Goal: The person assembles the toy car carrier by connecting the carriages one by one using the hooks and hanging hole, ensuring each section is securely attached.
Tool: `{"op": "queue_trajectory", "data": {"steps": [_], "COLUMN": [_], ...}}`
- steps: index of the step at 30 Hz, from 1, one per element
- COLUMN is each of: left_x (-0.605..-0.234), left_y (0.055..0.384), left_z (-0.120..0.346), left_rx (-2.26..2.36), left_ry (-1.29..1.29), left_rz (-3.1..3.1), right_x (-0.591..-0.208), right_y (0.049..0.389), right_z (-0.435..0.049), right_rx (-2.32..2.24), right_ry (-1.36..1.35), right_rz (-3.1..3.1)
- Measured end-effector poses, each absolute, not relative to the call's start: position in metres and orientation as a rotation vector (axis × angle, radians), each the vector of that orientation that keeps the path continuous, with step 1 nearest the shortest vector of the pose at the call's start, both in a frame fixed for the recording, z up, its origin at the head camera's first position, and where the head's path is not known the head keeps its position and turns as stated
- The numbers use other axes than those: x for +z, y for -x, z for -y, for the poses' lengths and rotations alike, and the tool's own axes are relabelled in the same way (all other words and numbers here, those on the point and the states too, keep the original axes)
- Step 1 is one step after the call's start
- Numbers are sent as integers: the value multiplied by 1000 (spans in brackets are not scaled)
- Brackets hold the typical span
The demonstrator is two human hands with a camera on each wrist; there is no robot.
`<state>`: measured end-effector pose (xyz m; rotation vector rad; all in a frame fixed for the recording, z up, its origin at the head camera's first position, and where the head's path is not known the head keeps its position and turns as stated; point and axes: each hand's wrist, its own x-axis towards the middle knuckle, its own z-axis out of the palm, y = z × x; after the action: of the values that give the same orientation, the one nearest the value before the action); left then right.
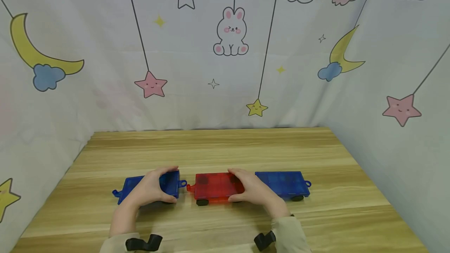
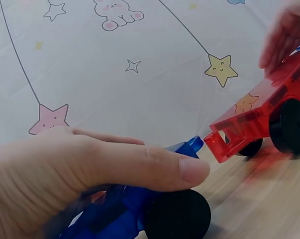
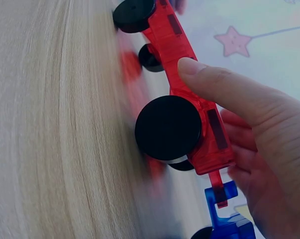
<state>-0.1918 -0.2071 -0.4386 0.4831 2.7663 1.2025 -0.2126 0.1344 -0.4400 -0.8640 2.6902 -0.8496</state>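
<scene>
My left hand grips a blue toy train wagon from above, thumb along its near side and fingers over the far side. A red translucent wagon with black wheels is held by my right hand across its right part. Between these two, the blue ring faces the red hook with a small gap. Behind my right hand stands a second blue wagon. In the right wrist view its blue hook overlaps the red wagon's end tab.
The wagons stand in a row on a wood-grain table. A white cloth printed with stars, moons and rabbits hangs behind and at both sides. Black straps with small mounts sit at both wrists.
</scene>
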Motion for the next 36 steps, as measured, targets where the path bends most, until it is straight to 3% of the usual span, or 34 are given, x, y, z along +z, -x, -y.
{"op": "queue_trajectory", "data": {"steps": [36], "left_x": [-439], "left_y": [192], "left_z": [204], "left_rx": [1245], "left_ry": [-582], "left_rz": [-2746], "right_x": [-437], "right_y": [211], "right_z": [-133], "right_rx": [-843], "right_ry": [878], "right_rz": [-2695]}}
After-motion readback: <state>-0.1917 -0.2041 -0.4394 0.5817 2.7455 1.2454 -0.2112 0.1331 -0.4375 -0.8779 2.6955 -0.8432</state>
